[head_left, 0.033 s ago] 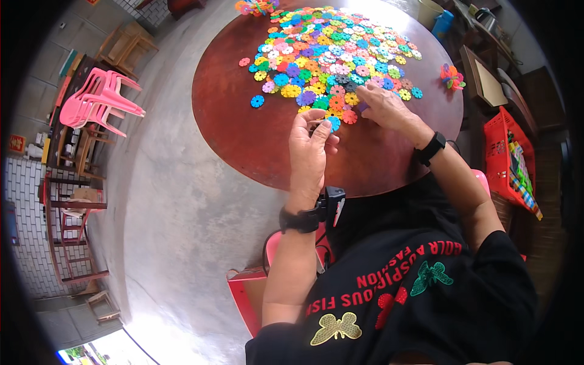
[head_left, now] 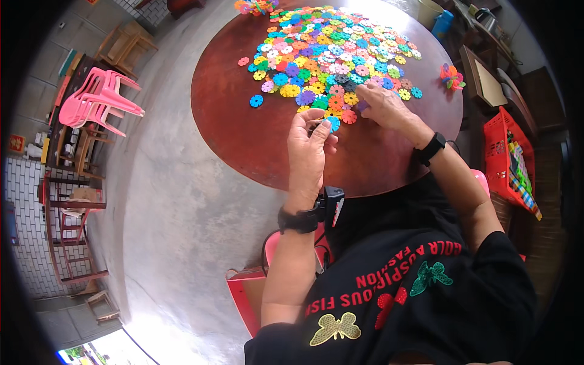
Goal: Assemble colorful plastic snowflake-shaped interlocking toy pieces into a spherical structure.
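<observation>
My left hand (head_left: pixel 307 143) is raised over the near part of the round table, its thumb and fingers pinching a blue flower-shaped plastic disc (head_left: pixel 334 123). To the right, my right hand (head_left: pixel 384 106) is at the near edge of a wide pile of colourful discs (head_left: pixel 328 58), fingers curled round a purple disc (head_left: pixel 363 106) that shows only in part. Close by both hands are an orange disc (head_left: pixel 348 116), a yellow one (head_left: pixel 290 90) and a dark grey one (head_left: pixel 351 86). A lone blue disc (head_left: pixel 256 101) lies left of the pile.
The reddish-brown table (head_left: pixel 231 137) holds a linked cluster of pieces (head_left: pixel 452 77) at its right edge and another (head_left: pixel 256 6) at the far left. A red basket of toys (head_left: pixel 497 137) stands at right. Pink plastic chairs (head_left: pixel 91 100) are across the floor at left.
</observation>
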### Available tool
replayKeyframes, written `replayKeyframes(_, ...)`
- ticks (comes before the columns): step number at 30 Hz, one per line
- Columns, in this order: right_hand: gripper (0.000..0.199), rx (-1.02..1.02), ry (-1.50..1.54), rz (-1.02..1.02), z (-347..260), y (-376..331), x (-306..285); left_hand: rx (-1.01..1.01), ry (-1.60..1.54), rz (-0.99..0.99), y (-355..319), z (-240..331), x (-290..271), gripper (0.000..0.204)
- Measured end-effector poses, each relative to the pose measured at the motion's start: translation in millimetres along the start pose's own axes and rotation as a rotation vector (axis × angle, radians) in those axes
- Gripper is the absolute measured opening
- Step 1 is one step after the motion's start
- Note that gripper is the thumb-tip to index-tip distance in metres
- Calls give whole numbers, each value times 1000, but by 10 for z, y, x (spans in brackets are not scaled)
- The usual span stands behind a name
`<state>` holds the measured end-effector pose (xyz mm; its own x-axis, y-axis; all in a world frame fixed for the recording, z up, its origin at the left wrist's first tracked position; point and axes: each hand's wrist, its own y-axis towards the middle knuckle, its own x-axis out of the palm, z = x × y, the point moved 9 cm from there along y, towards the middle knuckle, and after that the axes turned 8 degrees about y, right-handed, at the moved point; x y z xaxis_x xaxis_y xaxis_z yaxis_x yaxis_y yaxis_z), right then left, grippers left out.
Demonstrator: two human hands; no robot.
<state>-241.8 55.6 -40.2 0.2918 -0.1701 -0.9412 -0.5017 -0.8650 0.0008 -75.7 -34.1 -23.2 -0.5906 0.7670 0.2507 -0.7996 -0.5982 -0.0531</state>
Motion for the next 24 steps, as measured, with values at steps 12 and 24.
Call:
replayKeyframes(12,8,-76,1168,174,-507,-875,-629,-47,-187,-230,-75,37,320,22)
replayKeyframes(24,7,-102,975,279,-568,-918,-648,184,119,-341,-181,189,521,22)
